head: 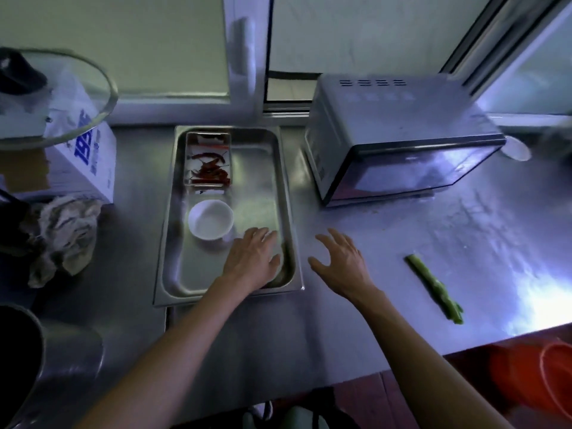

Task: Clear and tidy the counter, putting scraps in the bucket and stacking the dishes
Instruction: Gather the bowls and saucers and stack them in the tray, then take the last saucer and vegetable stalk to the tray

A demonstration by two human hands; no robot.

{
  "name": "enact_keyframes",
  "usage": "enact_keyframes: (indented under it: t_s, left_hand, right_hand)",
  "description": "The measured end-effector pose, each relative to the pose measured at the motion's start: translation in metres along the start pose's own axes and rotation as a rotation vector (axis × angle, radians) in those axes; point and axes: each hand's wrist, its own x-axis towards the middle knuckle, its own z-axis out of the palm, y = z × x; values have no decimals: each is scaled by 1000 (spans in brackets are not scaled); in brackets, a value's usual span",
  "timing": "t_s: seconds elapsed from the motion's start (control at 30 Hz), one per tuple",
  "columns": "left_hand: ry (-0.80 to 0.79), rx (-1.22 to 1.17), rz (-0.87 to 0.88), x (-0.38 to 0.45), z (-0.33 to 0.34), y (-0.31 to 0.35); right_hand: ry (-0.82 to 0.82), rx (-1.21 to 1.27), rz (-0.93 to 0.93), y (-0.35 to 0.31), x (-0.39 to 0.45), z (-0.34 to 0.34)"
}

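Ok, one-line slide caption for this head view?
Open hands, left over rectangular steel tray by round white bowl, right above steel counter.

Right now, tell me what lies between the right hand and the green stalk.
Only bare steel counter, in the head view, between right hand and green stalk.

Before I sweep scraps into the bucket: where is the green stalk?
In the head view, the green stalk lies on the counter, right of the right hand and in front of the oven.
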Motion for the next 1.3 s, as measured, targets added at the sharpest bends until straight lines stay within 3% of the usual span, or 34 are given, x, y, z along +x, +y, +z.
enact_keyframes:
  t_s: [0.23,0.77,1.07,1.3]
  left_hand:
    - [-52,54,174,23,20,98]
    - [-112,175,491,16,72,407]
    - [-172,228,673,22,100,532]
    - [-221,220,768,56,135,606]
  right_hand:
    - [53,63,171,96,-62,-26]
    - [254,86,419,326,-245,-122]
    - [355,149,569,411,-315,-146]
    - [379,171,675,472,-321,-158]
